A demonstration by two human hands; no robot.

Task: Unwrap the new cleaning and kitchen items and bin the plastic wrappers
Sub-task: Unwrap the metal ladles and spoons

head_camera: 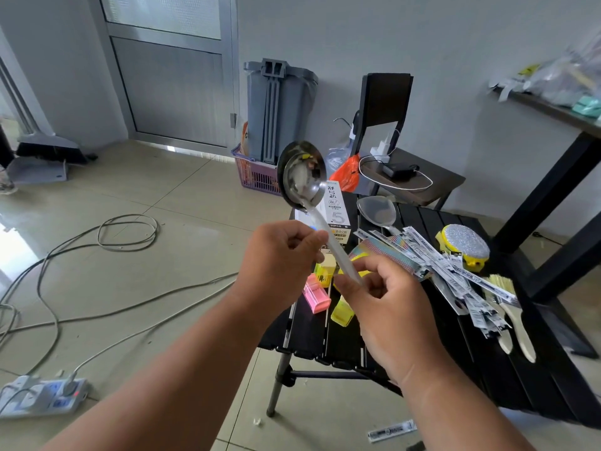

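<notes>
**Above the black table's left end: ladle held in both hands**

Left of the black slatted folding table (507, 379), a white power strip (42, 397) lies on the tiled floor with grey cables (126, 236) looped beyond it. Left hand (279, 265) is raised over the table's left edge, fingers curled and pinching the handle of a shiny steel ladle with a round bowl (302, 175), clear plastic wrapper (341, 255) sleeved over the handle. Bowl points up and away, toward the grey plastic bin (276, 105) standing behind the table against the wall. Right hand (387, 301) is just right of the left, thumb and fingers pinched on the lower end of the wrapped handle. On the table under the hands: pink and yellow plastic clips (328, 297). Further right on the table: a wrapped steel spatula (377, 211), a heap of printed wrapper strips (455, 275), a yellow scrubber with silver pad (465, 244), and two pale-handled brushes (510, 314) at the table's right side.
</notes>
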